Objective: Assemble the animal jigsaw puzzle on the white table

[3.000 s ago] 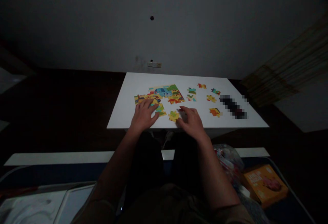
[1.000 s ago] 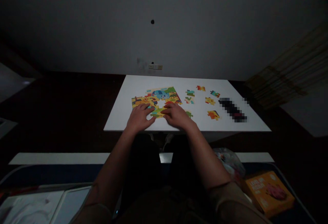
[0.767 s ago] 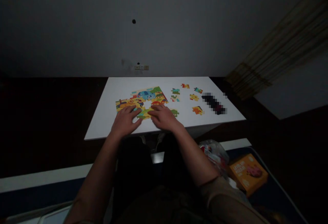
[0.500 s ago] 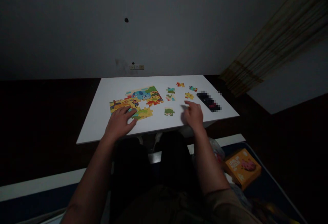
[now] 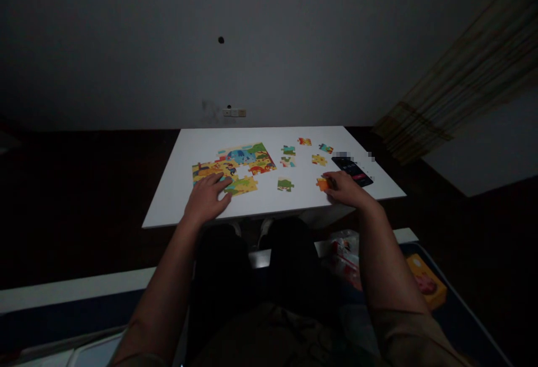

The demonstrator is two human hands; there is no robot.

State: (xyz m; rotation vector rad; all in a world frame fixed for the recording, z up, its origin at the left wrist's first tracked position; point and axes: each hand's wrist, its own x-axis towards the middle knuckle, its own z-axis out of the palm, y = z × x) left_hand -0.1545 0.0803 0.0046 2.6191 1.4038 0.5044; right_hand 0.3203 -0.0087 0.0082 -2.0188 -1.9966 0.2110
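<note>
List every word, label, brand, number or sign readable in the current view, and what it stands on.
None can be read for certain.
Dark phone-like device: small light marks and a reddish patch, partly pixelated; unreadable.
Orange box: partly hidden; any lettering is too blurred to read.
Plastic bag: red and white patches, no legible letters.
Joined puzzle: pictures, no text made out.
</note>
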